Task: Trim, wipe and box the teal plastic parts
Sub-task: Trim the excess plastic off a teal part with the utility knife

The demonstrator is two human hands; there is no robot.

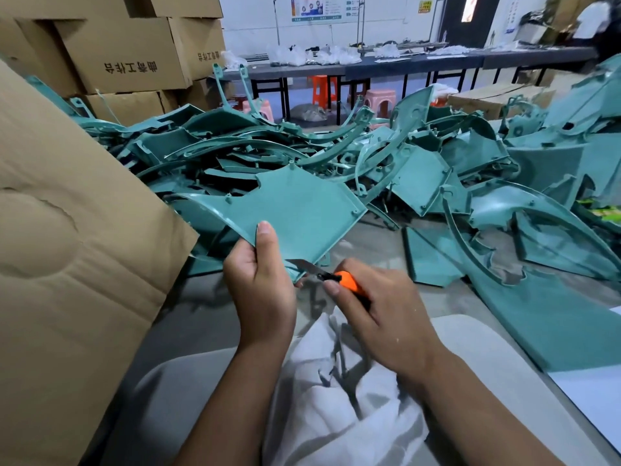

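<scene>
Workshop floor heaped with teal parts (420,156), and I've got one teal panel (302,210) pinched near its corner in my left hand (260,284), right hand (379,304) gripping the orange knife (346,280) at its edge; looks light, stiff, slick, so hold flat areas.

Stacked cardboard cartons (124,55) printed with Chinese characters stand at back left. Beyond, a long dark workbench (420,63) holds clear plastic bags (316,55). Orange (324,90) and pink stools (379,99) sit beneath it. Posters (316,8) hang on the white wall.
</scene>
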